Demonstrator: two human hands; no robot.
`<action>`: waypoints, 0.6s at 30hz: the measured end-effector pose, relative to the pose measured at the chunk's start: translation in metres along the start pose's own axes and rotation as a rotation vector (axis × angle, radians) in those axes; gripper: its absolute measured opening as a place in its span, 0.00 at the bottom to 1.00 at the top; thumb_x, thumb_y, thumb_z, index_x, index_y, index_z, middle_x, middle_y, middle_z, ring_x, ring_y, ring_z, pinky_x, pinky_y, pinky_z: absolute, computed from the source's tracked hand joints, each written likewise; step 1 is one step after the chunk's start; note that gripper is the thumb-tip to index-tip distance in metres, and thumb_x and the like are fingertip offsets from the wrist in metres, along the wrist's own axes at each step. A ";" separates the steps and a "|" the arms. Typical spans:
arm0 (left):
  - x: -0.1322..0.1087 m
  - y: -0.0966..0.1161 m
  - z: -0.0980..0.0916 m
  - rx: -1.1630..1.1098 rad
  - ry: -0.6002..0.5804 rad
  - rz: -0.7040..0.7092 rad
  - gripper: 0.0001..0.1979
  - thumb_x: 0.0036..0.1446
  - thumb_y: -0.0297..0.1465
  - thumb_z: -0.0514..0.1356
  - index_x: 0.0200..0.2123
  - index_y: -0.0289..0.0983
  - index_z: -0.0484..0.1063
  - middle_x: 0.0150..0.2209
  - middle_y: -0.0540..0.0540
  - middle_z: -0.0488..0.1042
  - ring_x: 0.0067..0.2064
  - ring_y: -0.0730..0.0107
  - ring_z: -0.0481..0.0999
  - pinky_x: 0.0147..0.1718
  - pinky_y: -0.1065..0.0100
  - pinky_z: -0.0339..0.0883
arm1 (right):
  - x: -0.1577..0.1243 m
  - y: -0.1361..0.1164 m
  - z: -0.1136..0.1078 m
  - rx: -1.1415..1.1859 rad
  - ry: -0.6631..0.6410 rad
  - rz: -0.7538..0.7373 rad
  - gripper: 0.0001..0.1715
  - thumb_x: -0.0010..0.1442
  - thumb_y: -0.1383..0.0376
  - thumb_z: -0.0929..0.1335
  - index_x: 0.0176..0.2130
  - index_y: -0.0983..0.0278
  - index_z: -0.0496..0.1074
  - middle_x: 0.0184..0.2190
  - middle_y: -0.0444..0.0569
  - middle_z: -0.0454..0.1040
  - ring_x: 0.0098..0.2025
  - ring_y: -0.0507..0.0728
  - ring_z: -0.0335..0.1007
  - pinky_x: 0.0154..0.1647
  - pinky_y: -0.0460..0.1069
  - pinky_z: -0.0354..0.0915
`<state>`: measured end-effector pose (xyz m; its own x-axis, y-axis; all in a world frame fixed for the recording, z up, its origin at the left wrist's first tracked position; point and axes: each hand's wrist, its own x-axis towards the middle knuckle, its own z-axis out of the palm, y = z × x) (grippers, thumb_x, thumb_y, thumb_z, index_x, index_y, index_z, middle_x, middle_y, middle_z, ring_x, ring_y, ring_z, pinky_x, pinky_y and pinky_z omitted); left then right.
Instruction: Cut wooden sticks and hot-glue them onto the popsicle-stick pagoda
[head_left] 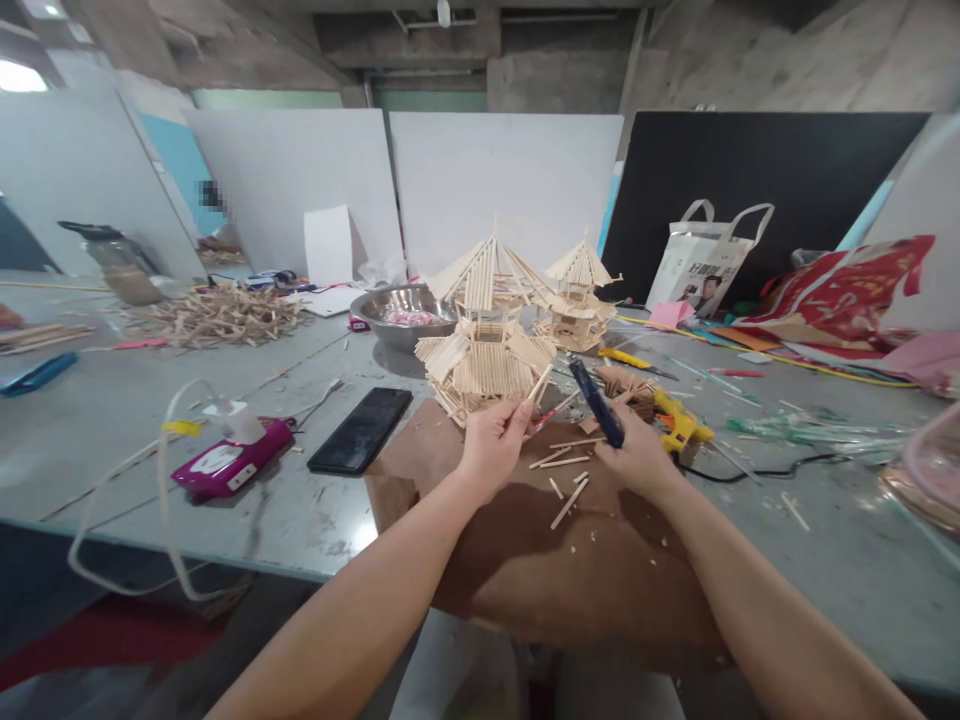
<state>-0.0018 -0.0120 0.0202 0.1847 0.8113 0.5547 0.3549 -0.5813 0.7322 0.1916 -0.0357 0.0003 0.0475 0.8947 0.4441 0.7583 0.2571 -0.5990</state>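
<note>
My left hand [491,440] is closed in a pinch on a thin wooden stick [537,386], held against the lower roof of a wooden stick pagoda model [484,335] that stands on brown paper [540,540]. My right hand [637,455] grips a dark blue-handled tool [596,402] that points up and left toward the model. Several loose sticks [568,480] lie on the paper between my hands. A second, smaller pagoda model [577,295] stands behind.
A yellow glue gun [679,420] lies right of my right hand, its black cord trailing right. A black phone [361,430], a magenta power bank [231,462] with white cable, a metal bowl [401,312], a stick pile [217,315] and a paper bag [705,262] are on the grey table.
</note>
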 end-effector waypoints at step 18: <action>0.003 -0.004 0.002 0.035 -0.074 -0.037 0.19 0.53 0.39 0.48 0.19 0.33 0.68 0.16 0.52 0.66 0.18 0.81 0.60 0.20 0.77 0.53 | -0.002 0.003 0.005 -0.234 -0.190 -0.131 0.35 0.40 0.71 0.60 0.50 0.70 0.57 0.46 0.58 0.64 0.48 0.61 0.59 0.49 0.54 0.54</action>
<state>-0.0013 -0.0075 0.0181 0.2376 0.8352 0.4959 0.3944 -0.5495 0.7366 0.1910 -0.0346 -0.0056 -0.1663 0.9173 0.3618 0.8797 0.3038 -0.3658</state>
